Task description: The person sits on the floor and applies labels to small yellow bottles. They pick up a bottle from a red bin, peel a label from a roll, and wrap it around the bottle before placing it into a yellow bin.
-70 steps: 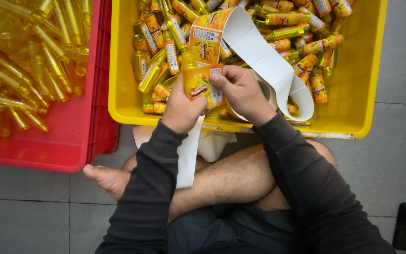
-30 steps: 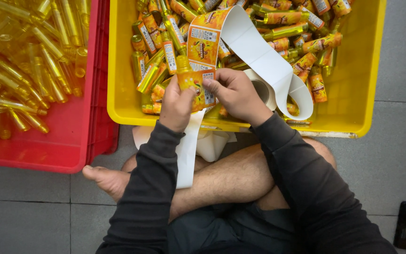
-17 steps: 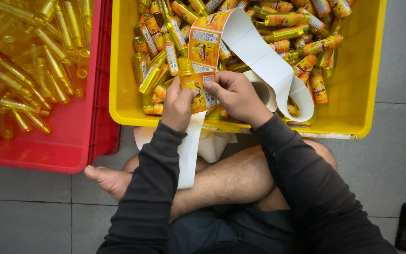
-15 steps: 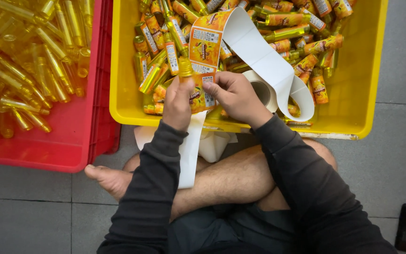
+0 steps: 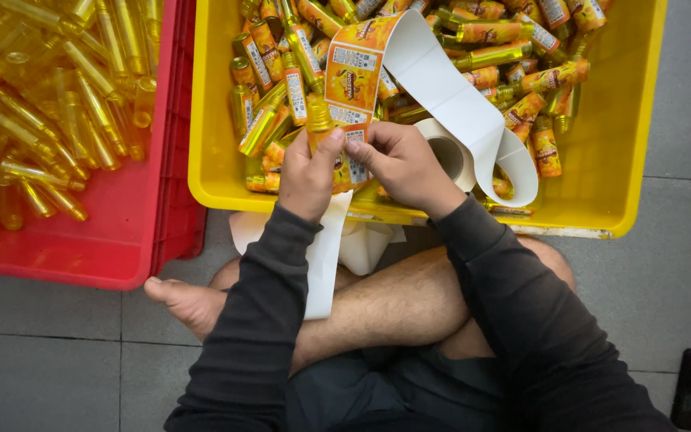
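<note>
Left hand (image 5: 307, 172): grip closed around a small yellow bottle (image 5: 319, 120), held upright over the near edge of the yellow crate (image 5: 209, 172).
Right hand (image 5: 404, 164): fingers pinching an orange label (image 5: 352, 80) against the bottle.
Label roll (image 5: 445, 152): just beside the right hand.
Red crate (image 5: 113, 248): left, holding unlabelled bottles.

The person wears a dark grey top with long sleeves that go all the way down to the wrists. The cloth looks soft and has small folds. The left hand (image 5: 307, 172) and the right hand (image 5: 406, 164) are bare. The shorts are dark grey too. The legs and the foot (image 5: 189, 302) are bare.
</note>
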